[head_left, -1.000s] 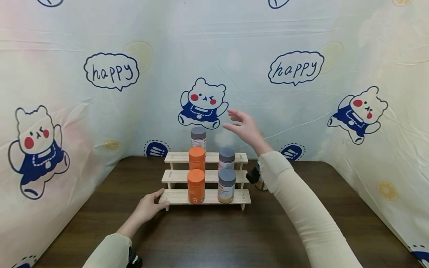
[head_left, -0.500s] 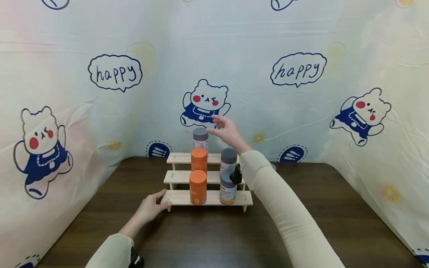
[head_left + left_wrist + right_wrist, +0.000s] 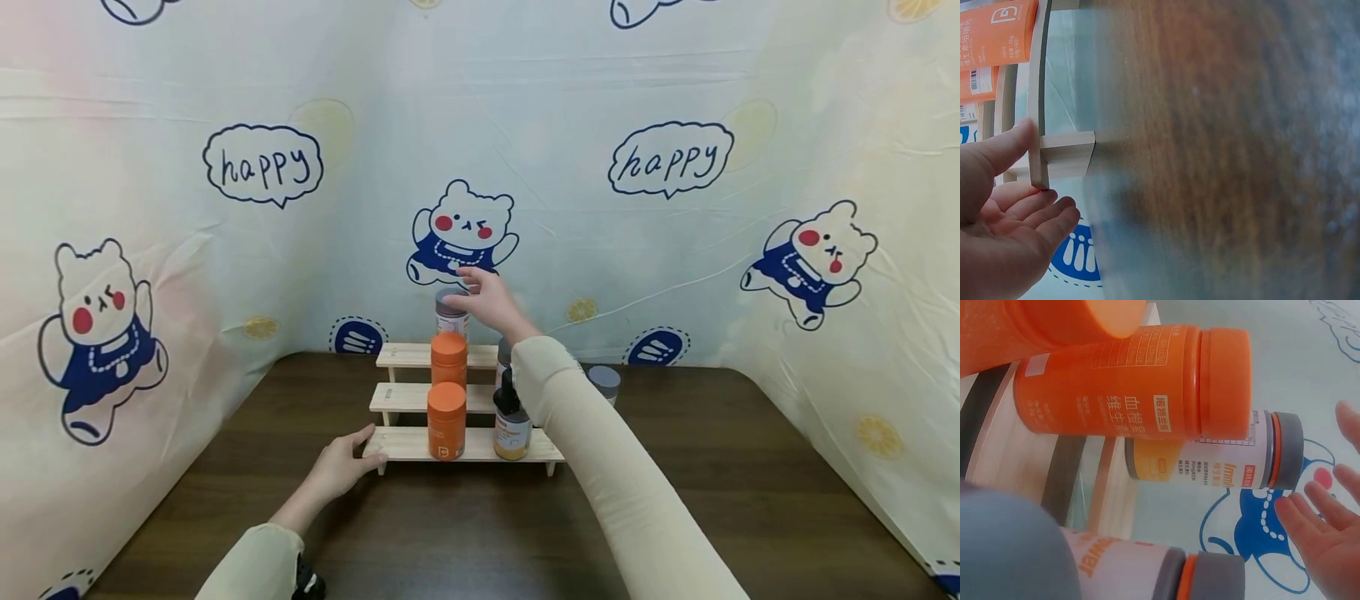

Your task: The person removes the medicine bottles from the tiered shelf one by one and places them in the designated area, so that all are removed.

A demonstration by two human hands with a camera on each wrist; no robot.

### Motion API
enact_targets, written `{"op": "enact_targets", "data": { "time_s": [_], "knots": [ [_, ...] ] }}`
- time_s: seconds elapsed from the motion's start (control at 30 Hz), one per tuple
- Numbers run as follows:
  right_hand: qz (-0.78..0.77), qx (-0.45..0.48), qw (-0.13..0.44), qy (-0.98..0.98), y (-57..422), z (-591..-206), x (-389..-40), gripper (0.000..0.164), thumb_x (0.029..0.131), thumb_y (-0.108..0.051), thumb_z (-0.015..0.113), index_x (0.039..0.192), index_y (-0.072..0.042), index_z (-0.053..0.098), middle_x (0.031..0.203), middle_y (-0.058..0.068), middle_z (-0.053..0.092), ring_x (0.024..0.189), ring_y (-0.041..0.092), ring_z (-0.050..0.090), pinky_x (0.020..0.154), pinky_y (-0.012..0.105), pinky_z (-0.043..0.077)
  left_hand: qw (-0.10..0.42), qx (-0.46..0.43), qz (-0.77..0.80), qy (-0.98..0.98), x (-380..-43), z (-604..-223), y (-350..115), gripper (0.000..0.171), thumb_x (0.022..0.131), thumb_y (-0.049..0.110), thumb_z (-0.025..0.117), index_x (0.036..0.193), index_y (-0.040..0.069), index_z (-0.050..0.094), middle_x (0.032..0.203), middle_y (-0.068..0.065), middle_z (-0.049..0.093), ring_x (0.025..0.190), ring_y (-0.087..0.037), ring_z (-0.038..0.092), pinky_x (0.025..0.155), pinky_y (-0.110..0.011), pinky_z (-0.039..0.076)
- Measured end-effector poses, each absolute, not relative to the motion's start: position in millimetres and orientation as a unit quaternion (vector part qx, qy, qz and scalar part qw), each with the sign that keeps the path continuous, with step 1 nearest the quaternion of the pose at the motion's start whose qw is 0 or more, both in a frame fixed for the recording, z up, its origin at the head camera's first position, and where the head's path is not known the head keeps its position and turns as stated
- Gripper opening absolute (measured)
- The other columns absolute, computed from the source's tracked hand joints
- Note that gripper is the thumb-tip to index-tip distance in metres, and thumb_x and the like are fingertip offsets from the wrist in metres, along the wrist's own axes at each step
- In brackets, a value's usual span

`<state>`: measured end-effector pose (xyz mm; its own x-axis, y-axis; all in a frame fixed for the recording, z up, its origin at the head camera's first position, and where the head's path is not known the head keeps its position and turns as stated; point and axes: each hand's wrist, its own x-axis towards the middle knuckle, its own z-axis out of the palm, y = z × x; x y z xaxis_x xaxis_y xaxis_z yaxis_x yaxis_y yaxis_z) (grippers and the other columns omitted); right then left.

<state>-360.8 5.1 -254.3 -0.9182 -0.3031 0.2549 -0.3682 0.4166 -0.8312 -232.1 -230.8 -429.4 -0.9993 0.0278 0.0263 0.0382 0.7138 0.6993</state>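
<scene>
A three-tier wooden stand (image 3: 401, 442) holds several supplement bottles. My left hand (image 3: 335, 469) grips the left end of its lowest board; in the left wrist view the thumb lies on the board (image 3: 1037, 94) and the fingers curl at its end. On the top tier stands a grey-lidded bottle (image 3: 452, 325). My right hand (image 3: 491, 302) reaches to it with fingers spread at its lid, holding nothing. In the right wrist view, fingertips (image 3: 1291, 509) are close beside that lid. Orange bottles (image 3: 446, 423) stand on the two lower tiers.
A grey-lidded bottle (image 3: 512, 439) stands at the lowest tier's right; another (image 3: 503, 357), partly hidden by my right wrist, is behind it. One more grey-lidded bottle (image 3: 603, 382) shows beyond my right sleeve. A printed cloth (image 3: 570, 242) hangs behind the brown table (image 3: 465, 533).
My right hand has moved left and down from the right of the top tier to the grey-lidded bottle there. The left hand keeps its hold on the stand.
</scene>
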Motion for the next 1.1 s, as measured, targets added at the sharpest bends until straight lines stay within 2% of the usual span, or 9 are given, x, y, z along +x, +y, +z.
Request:
{"op": "enact_targets", "data": {
  "time_s": [0.2,0.47,0.73,1.1],
  "knots": [
    [0.500,0.183,0.023,-0.846,2,-258,-360,0.054,0.084,-0.025,0.070,0.133,-0.013,0.049,0.133,0.008,0.048,0.119,0.025,0.045,0.093,0.041,0.040,0.008,-0.016,-0.382,-0.924,-231,-429,-231,0.066,0.086,0.026,0.066,0.136,-0.007,0.038,0.132,-0.029,0.041,0.121,-0.041,0.039,0.092,-0.053,0.035],
    [0.495,0.191,0.012,-0.848,-3,-263,-356,0.050,0.085,-0.021,0.069,0.131,-0.015,0.053,0.128,0.007,0.051,0.106,0.024,0.050,0.089,0.037,0.044,0.011,-0.021,-0.378,-0.925,-231,-429,-231,0.065,0.086,0.025,0.066,0.135,-0.008,0.039,0.131,-0.030,0.042,0.120,-0.042,0.039,0.092,-0.054,0.035],
    [0.490,0.169,0.013,-0.855,-10,-268,-357,0.050,0.086,-0.019,0.067,0.133,-0.015,0.052,0.132,0.006,0.049,0.109,0.024,0.049,0.092,0.039,0.041,0.011,-0.022,-0.382,-0.924,-232,-430,-232,0.067,0.086,0.028,0.066,0.135,-0.008,0.039,0.131,-0.030,0.042,0.120,-0.043,0.038,0.093,-0.054,0.034],
    [0.489,0.136,0.034,-0.861,-11,-270,-355,0.044,0.086,-0.011,0.066,0.129,-0.014,0.056,0.130,0.007,0.052,0.105,0.022,0.053,0.091,0.033,0.043,0.009,-0.021,-0.378,-0.926,-234,-431,-232,0.070,0.085,0.032,0.066,0.136,-0.007,0.038,0.132,-0.030,0.041,0.121,-0.043,0.038,0.092,-0.054,0.035]
  ]
}}
